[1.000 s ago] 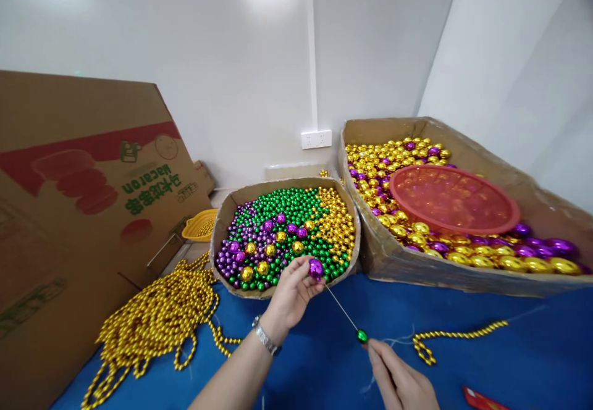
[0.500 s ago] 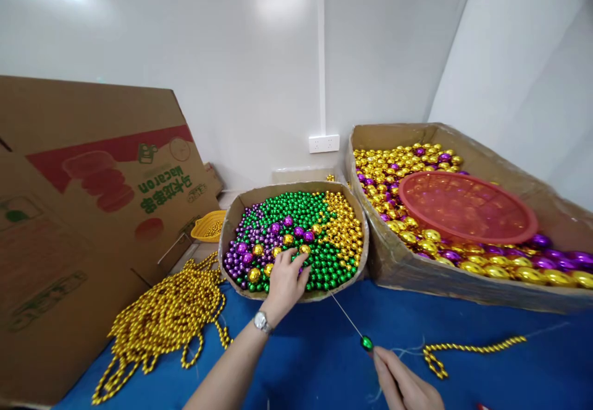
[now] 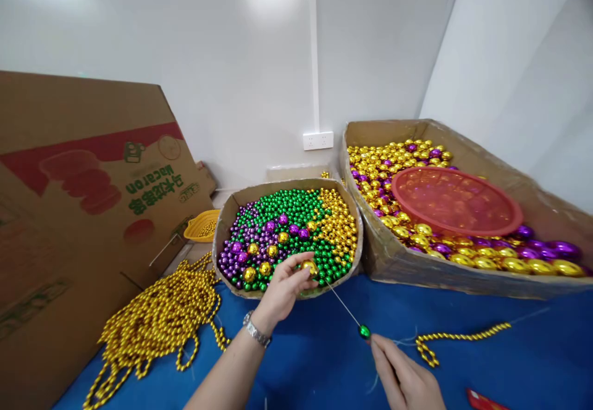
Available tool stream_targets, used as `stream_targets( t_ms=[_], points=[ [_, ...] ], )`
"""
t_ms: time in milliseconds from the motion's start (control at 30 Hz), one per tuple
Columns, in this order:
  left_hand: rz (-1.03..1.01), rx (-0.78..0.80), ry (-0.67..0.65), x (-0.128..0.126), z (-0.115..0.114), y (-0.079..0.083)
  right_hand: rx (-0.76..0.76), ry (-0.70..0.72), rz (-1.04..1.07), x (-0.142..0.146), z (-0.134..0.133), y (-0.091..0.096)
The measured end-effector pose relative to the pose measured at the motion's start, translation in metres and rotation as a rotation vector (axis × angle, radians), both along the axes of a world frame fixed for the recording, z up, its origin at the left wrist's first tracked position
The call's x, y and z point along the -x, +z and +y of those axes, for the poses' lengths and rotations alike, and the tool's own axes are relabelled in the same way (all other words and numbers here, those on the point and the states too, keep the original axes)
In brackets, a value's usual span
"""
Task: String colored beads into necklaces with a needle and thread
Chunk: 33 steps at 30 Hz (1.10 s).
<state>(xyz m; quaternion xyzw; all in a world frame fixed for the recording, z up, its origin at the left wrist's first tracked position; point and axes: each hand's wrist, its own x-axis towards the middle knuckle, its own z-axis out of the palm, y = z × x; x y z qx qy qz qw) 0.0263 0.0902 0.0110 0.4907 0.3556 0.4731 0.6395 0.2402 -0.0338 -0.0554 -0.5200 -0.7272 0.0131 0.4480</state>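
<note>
A large gold bead [image 3: 309, 267] is held between the thumb and fingers of my left hand [image 3: 285, 286], over the front edge of a cardboard box [image 3: 217, 237] of beads. Small green beads [image 3: 291, 203], purple beads and gold beads [image 3: 340, 225] fill that box, with several larger purple and gold ones on top. My right hand [image 3: 405, 373] pinches the near end of a thin needle [image 3: 343, 303] by a green bead [image 3: 364, 331] threaded on it. The needle's far tip points up toward the gold bead; whether they touch I cannot tell.
Gold bead strands [image 3: 162, 311] lie piled at left beside a big carton [image 3: 92, 212] and a yellow basket [image 3: 191, 231]. On the right stands a larger box [image 3: 393, 268] of gold and purple beads holding a red basket [image 3: 456, 203]. A short gold strand [image 3: 463, 337] rests on the blue surface.
My left hand has picked a large gold bead out of the box and drawn it back toward the needle's tip. My right hand still holds the needle, and the view has shifted slightly.
</note>
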Motion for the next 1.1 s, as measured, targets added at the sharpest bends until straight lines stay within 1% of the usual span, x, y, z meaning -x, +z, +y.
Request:
stream_targets(
  t_ms=[33,100,167,267,400,533,633,700,867,900,967,1033,1100],
  points=[
    [-0.081,0.047,0.003,0.000,-0.007,0.002,0.007,0.010,0.000,0.001,0.000,0.000],
    [-0.157,0.079,0.033,0.000,-0.015,0.004,0.032,0.032,0.005,0.004,-0.001,-0.001],
    [-0.176,0.082,0.056,0.000,-0.018,0.003,0.056,0.046,0.009,0.006,-0.002,-0.003],
    [-0.174,0.076,0.055,0.001,-0.019,0.001,0.050,0.051,0.003,0.006,-0.002,-0.003],
    [-0.126,0.037,0.050,0.001,-0.022,-0.002,0.022,0.043,-0.024,0.006,-0.001,-0.001],
    [0.014,-0.050,0.045,-0.001,-0.028,-0.003,-0.028,0.026,-0.061,0.008,0.001,-0.002],
    [0.071,-0.083,-0.005,-0.004,-0.036,-0.004,-0.049,0.021,-0.066,0.010,0.003,-0.004],
    [0.039,-0.063,-0.041,-0.007,-0.041,-0.004,-0.022,0.036,-0.033,0.011,0.002,-0.005],
    [-0.144,0.071,-0.055,-0.012,-0.049,-0.006,0.164,0.091,0.077,0.010,-0.002,-0.004],
    [-0.164,0.091,-0.057,-0.013,-0.050,-0.006,0.175,0.095,0.084,0.010,-0.002,-0.005],
    [-0.169,0.101,-0.050,-0.014,-0.052,-0.007,0.126,0.085,0.076,0.009,-0.002,-0.006],
    [-0.146,0.078,-0.029,-0.014,-0.054,-0.008,0.043,0.063,0.050,0.009,-0.001,-0.008],
    [-0.132,0.058,-0.014,-0.014,-0.056,-0.008,-0.002,0.051,0.032,0.008,0.000,-0.010]
  ],
)
